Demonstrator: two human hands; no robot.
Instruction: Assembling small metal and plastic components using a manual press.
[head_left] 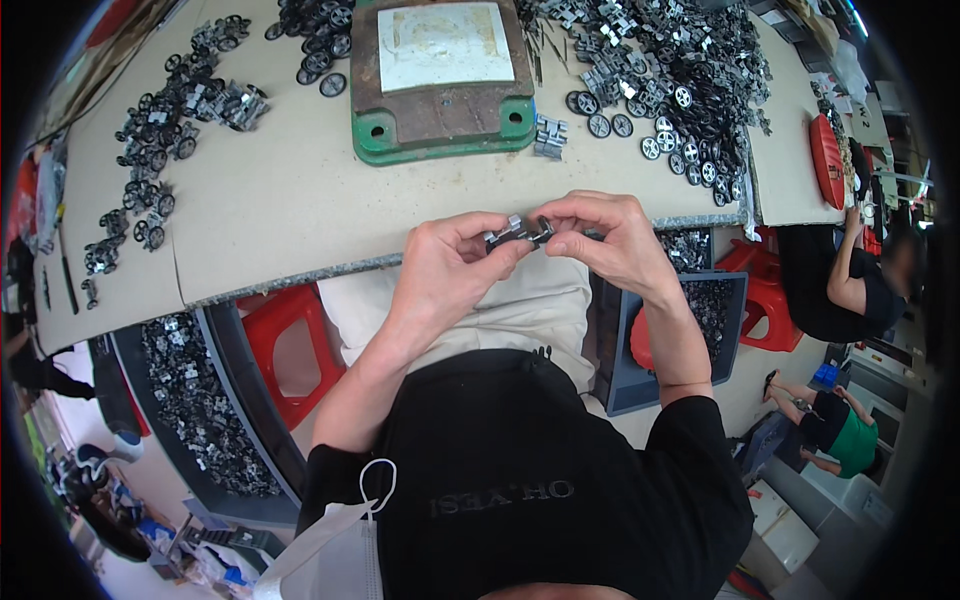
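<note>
Over the table's front edge, my left hand (pixel 450 262) pinches a small black-and-silver toy car chassis (pixel 510 233) between thumb and fingers. My right hand (pixel 612 236) is closed at the chassis's right end, thumb and forefinger around a small dark round piece that looks like a wheel (pixel 543 229). Fingers partly cover both parts, so whether the wheel is joined to the chassis I cannot tell. Beyond my hands, a single grey chassis (pixel 550 137) lies beside a green metal base (pixel 440 148) with a white pad on top.
Loose black wheels (pixel 690 150) and chassis parts are heaped at the right back. Wheeled chassis (pixel 160 150) lie strewn along the left. Below the table stand a left bin (pixel 262 420) of parts, a right bin (pixel 640 395) and a red stool (pixel 290 350). Other people are at the right.
</note>
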